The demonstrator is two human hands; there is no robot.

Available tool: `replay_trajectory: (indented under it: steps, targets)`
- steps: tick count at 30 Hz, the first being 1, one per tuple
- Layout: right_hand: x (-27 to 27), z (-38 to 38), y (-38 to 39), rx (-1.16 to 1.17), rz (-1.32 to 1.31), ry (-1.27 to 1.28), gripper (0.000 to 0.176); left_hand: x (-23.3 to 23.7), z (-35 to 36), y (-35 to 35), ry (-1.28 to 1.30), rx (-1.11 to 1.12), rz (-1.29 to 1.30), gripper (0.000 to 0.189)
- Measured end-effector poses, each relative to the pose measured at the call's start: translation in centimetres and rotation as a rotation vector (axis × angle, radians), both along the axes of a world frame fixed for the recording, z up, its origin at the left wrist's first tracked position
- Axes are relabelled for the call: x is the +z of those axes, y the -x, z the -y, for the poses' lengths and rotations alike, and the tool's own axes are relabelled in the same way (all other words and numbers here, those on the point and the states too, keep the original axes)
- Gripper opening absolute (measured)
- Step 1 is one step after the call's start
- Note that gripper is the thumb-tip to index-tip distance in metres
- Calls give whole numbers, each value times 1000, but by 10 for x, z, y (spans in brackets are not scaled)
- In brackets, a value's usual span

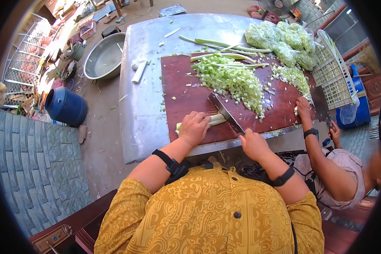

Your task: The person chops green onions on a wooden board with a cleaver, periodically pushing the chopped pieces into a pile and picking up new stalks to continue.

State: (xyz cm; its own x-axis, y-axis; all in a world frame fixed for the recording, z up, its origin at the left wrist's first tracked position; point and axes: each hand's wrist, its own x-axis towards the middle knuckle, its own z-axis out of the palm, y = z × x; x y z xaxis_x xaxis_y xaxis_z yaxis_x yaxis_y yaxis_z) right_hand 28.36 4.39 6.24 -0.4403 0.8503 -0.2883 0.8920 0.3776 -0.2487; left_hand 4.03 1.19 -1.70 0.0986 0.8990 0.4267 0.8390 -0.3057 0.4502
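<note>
view from above a metal table (142, 106) bearing a red-brown cutting board (186, 95). the left hand (193, 127) is curled down over a bundle of pale green stalks (216, 120) lying at the board's near edge, pinning them flat; the right hand (253, 144) is closed round the handle of a cleaver (225, 112), whose blade stands on the stalks just beside the left fingertips. the two hands are near each other but apart. beyond the blade lies a heap of chopped greens (235, 80), and behind it whole stalks (224, 53) rest across the board's far edge. at right a co-worker's hand (302, 106) rests on the board next to a smaller chopped pile (294, 76), with a second cleaver (320, 103) held close by. clear bags (283, 42) packed with chopped greens sit at the far right corner, touching a white plastic basket (334, 78). on the ground to the left stand a steel basin (103, 59), with only a pale scrap visible inside, and a blue barrel (65, 106), whose contents cannot be seen.
</note>
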Motion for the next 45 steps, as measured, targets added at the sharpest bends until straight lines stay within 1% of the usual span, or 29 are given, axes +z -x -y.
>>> replay_trajectory:
  steps: [3,6,9,12,14,18,21,24,27,30,33,36,40,45]
  targets:
    - [-27,-6,11,-80,-108,-71,28,-1,1,2,-54,-14,7,27]
    - [-46,-10,3,-128,-259,-107,28,-2,2,6,-73,-94,8,23]
    - [-29,-6,1,-115,-275,-86,27,-3,1,6,-61,-89,28,23]
    - [10,5,0,-79,-213,-26,28,-4,-1,6,-53,-73,42,24]
    - [25,12,-5,-40,-126,-5,28,0,-1,5,-45,-64,28,25]
    - [36,26,-17,-17,11,61,28,-2,-1,5,-44,-55,22,25]
    - [35,27,-15,18,54,61,28,-5,-2,4,-49,-52,30,25]
    - [4,15,-6,26,21,31,27,-4,-2,5,-41,-73,48,24]
    - [-13,0,20,-17,-52,-27,28,-3,-1,6,-76,-64,20,26]
    - [-29,-8,30,-94,-122,-78,29,-1,2,7,-65,-74,54,26]
    - [-48,-17,16,-197,-281,-99,30,-6,2,7,-82,-70,72,25]
    - [-31,-16,9,-208,-261,-72,30,-6,2,7,-79,-61,80,25]
    - [10,3,2,-78,-164,-18,30,-7,0,6,-61,-60,69,25]
    - [36,24,-7,-2,7,34,30,-5,1,4,-48,-45,71,25]
